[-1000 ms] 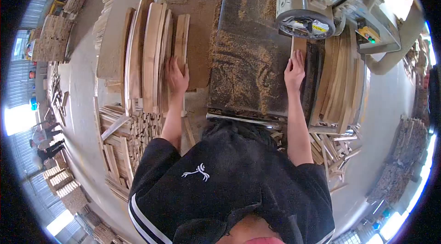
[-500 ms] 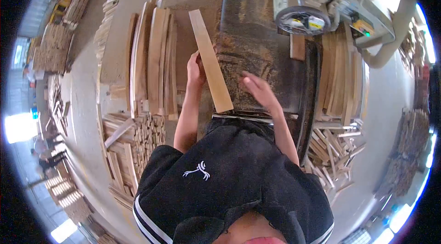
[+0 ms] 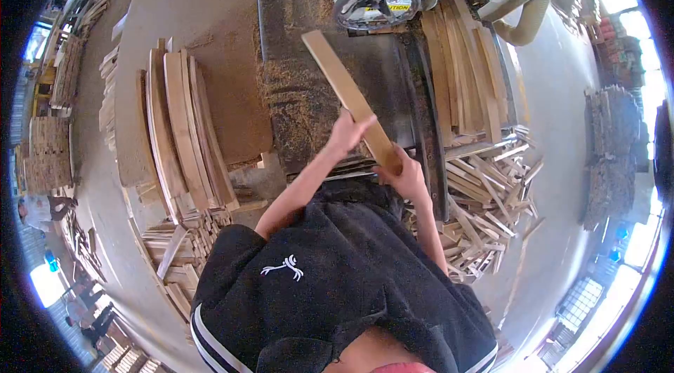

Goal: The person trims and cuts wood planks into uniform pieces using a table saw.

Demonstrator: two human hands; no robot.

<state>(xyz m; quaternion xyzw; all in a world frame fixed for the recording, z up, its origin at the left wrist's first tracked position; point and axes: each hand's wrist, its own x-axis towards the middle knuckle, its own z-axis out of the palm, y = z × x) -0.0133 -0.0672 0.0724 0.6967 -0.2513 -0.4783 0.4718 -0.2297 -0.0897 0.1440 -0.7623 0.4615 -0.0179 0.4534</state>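
A long, light wooden board (image 3: 342, 82) slants over the dark sawdust-strewn machine table (image 3: 295, 113), its far end pointing up and left. My left hand (image 3: 349, 131) is closed round the board near its middle. Closer to my body, my right hand (image 3: 407, 178) grips the near end, with fingers wrapped round the edge. Both hands are just in front of my black shirt.
A machine with a handwheel (image 3: 377, 5) stands at the table's far side. Long boards are stacked at the left (image 3: 184, 127) and right (image 3: 456, 71). Offcuts (image 3: 484, 204) lie in a heap at the lower right. A hose (image 3: 537, 4) curves down at the upper right.
My right hand has closed on the board's near end. The board and my left hand have shifted right over the table. The whole view has turned, moving the machine left in the frame.
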